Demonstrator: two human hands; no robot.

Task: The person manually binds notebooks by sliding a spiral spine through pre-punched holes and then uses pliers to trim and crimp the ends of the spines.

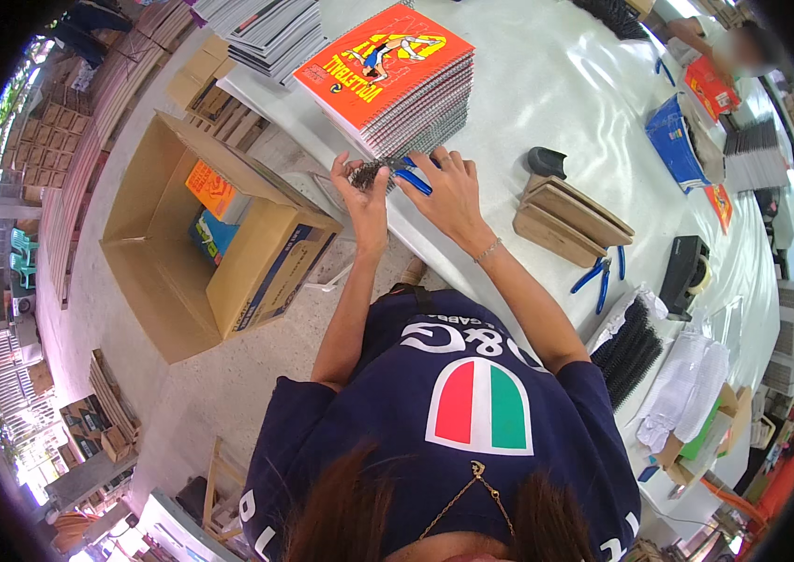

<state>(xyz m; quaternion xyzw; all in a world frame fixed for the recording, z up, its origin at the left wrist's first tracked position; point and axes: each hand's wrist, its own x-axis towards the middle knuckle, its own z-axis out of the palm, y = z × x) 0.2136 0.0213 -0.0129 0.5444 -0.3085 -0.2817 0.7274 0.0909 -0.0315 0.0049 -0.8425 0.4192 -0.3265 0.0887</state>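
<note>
Head view: nearest, the left hand [364, 192] pinches a dark wire spiral [371, 172] at the table [547, 103] edge. Just beside it, the right hand [448, 192] grips blue-handled pliers [413, 178] against the spiral. Beyond the spiral lies an orange-covered notebook stack [387, 75].

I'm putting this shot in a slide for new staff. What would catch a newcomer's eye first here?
First the stack of orange notebooks at the table edge, straight ahead of the person. Just below it, the left hand holds a dark wire spiral while the right hand works blue-handled pliers on it. To the left, on the floor, stands an open cardboard box with orange and blue books inside.
</note>
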